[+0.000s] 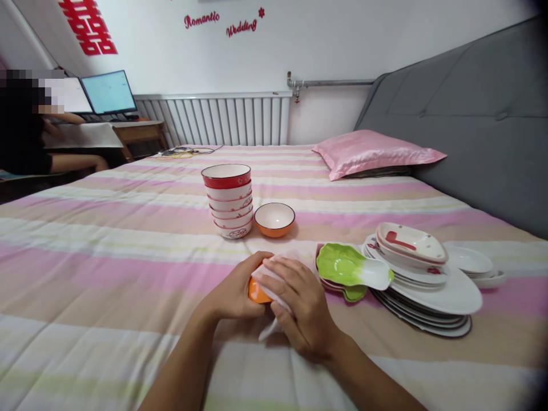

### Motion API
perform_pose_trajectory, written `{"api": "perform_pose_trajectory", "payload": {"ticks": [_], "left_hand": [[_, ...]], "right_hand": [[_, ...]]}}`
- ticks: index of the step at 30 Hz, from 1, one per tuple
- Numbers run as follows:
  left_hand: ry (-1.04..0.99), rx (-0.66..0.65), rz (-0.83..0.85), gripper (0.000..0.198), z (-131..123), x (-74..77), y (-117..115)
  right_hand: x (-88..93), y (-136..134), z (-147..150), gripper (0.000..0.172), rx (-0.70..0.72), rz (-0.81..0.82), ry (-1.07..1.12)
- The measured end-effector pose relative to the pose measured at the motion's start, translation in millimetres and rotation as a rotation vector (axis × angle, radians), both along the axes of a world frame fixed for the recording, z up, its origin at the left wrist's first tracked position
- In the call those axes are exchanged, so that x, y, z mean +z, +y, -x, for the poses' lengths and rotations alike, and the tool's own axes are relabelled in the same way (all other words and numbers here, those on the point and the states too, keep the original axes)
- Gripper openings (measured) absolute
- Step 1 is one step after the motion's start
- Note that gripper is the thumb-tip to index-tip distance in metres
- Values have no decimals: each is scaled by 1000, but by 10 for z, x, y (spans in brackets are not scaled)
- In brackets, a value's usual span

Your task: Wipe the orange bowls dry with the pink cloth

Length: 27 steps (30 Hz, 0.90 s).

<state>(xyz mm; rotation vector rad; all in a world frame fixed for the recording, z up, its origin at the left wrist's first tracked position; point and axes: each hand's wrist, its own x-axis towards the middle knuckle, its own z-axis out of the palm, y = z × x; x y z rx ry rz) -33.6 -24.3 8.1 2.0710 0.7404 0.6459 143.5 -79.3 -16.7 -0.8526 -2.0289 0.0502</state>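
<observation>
My left hand (pixel 237 287) is wrapped round an orange bowl (pixel 258 292), held on its side low over the bed. Against that bowl my right hand (pixel 303 305) presses a white cloth or tissue (pixel 274 279), its fingers closed over it. Much of the held bowl is hidden by both hands and the cloth. Just beyond them sits an orange bowl with a white inside (pixel 274 217), upright. Beside it on the left rises a stack of white and red bowls (pixel 231 200). Green cabbage-shaped dishes (pixel 342 265) lie close to the right of my right hand.
A pile of plates (pixel 458 291) topped by oval dishes (pixel 413 242) stands at the right, with small white dishes (pixel 468 261) behind. A pink pillow (pixel 372 151) lies near the grey headboard (pixel 454 103). At the far left a person (pixel 21 125) sits by monitors (pixel 109 92).
</observation>
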Motion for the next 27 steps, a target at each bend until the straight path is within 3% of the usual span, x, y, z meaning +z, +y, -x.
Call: {"api": "perform_pose_trajectory", "payload": {"ticks": [5, 14, 20, 27], "left_hand": [[49, 27, 31, 76, 26, -20, 29], [47, 51, 8, 71, -10, -30, 15], [21, 50, 33, 63, -42, 17, -18], [86, 107, 42, 71, -20, 47, -32]], "right_hand": [[47, -72, 77, 42, 36, -86, -149], [2, -70, 97, 43, -40, -56, -82], [-22, -12, 58, 40, -42, 124, 208], [-122, 161, 7, 36, 11, 524, 700]]}}
